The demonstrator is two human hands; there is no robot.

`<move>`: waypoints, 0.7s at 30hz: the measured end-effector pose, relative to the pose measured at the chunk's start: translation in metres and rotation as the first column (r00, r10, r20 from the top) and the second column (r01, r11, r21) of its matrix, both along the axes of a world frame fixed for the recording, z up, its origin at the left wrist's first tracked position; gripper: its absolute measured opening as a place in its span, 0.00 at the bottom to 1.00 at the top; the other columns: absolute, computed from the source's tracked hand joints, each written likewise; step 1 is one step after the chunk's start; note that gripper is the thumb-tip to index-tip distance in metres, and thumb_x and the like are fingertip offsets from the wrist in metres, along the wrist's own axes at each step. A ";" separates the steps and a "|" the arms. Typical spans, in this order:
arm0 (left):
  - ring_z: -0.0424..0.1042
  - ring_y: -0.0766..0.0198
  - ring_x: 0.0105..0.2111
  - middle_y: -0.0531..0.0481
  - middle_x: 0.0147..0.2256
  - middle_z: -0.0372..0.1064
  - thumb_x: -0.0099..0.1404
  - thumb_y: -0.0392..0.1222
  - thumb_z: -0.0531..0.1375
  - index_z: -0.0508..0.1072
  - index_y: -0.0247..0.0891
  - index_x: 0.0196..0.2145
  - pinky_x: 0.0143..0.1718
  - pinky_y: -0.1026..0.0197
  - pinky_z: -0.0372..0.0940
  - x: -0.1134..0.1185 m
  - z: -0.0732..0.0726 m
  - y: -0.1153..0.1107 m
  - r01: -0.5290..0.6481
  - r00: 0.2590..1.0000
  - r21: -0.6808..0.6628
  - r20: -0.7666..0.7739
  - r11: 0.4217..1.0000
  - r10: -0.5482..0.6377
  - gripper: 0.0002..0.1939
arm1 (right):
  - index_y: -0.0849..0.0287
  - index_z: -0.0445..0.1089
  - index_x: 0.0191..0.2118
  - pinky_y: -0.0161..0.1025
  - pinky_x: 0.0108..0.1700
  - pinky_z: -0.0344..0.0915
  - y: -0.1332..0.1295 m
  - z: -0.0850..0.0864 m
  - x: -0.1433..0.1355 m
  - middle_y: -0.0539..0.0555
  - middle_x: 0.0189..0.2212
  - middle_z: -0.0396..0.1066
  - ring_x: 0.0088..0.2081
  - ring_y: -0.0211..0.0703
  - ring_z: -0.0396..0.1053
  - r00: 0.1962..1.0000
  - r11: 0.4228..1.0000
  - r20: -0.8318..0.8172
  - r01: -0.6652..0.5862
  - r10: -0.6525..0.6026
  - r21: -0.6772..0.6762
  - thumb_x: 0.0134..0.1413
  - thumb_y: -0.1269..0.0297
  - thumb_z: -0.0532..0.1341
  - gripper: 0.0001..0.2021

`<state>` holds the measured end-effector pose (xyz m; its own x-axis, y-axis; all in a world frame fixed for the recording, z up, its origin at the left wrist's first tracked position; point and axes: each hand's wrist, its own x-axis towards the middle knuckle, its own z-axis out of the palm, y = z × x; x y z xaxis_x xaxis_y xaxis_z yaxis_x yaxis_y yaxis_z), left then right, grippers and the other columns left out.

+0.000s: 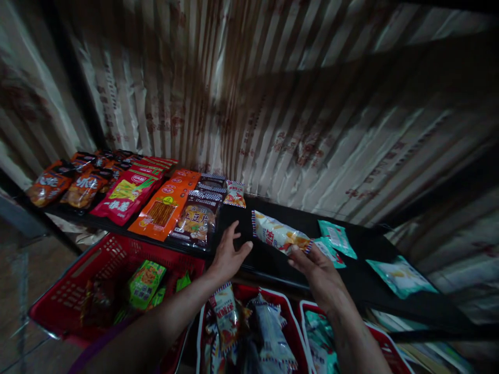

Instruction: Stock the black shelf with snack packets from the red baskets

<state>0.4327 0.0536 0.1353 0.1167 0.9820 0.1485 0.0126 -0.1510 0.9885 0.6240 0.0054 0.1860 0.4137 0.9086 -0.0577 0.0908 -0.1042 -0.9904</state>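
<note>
My right hand (pixel 317 267) grips the lower right end of a white snack bag (pixel 278 234) with striped ends, held above the black shelf (pixel 237 221). My left hand (pixel 230 254) is over the shelf's front edge with its fingers apart and nothing in them. Left of it lie dark potato-chip packs (pixel 197 218), an orange pack (pixel 166 205) and a pink pack (pixel 130 192). A small white and red bag (pixel 235 194) stands at the back of the shelf. Teal bags (pixel 337 239) lie beyond my right hand, one partly behind the held bag.
Below the shelf are a red basket (pixel 66 291) with green packs (pixel 145 284), a middle basket (pixel 290 311) of striped-end bags and a right basket (pixel 385 340) with teal bags. Another teal bag (pixel 401 276) lies far right. Brown snack bags (pixel 83 189) fill the left end.
</note>
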 end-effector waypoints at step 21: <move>0.70 0.60 0.45 0.46 0.46 0.71 0.58 0.52 0.60 0.72 0.36 0.43 0.48 0.58 0.62 0.001 0.021 0.001 0.313 0.829 -0.141 0.522 0.939 -0.198 0.20 | 0.52 0.70 0.37 0.25 0.26 0.70 -0.022 -0.026 -0.074 0.46 0.32 0.76 0.31 0.34 0.75 0.566 0.993 -0.815 0.056 -0.120 -0.107 0.45 0.64 0.68 0.11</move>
